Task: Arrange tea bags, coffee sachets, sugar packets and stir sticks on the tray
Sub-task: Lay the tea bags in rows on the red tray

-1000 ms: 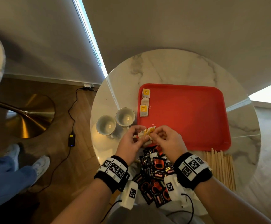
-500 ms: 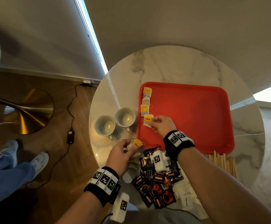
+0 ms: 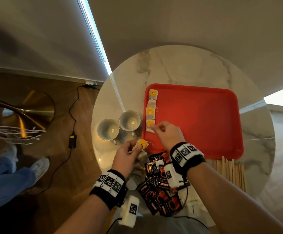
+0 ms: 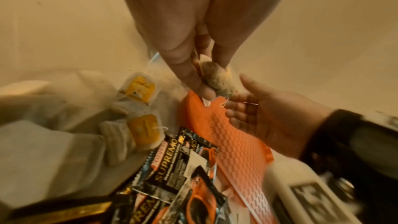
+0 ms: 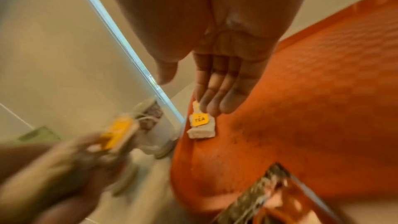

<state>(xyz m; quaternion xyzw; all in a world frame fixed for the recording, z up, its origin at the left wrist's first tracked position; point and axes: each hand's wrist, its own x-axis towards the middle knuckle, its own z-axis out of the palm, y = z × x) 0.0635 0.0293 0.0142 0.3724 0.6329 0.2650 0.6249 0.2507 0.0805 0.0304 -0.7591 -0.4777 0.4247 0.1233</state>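
Observation:
A red tray (image 3: 205, 119) lies on the round marble table. Several tea bags with yellow tags run in a column down its left edge; the nearest one (image 3: 150, 126) (image 5: 201, 126) lies flat. My right hand (image 3: 154, 128) is open over it, and the straight fingertips (image 5: 212, 108) touch its upper end. My left hand (image 3: 137, 149) is just off the tray's near left corner and pinches another tea bag (image 3: 142, 144) (image 4: 217, 81) between thumb and fingers. Black coffee sachets (image 3: 161, 183) are piled near me. Wooden stir sticks (image 3: 230, 171) lie right of them.
Two empty cups (image 3: 108, 129) (image 3: 129, 119) stand left of the tray. More loose tea bags (image 4: 146, 130) lie on the table below my left hand. White packets (image 3: 193, 206) show at the table's near edge. A person's legs (image 3: 5, 179) are on the floor at left.
My hands parted at the tray's near edge. The right hand carried a tea bag to the column's end, laid it down and straightened its fingers. The left hand kept its tea bag.

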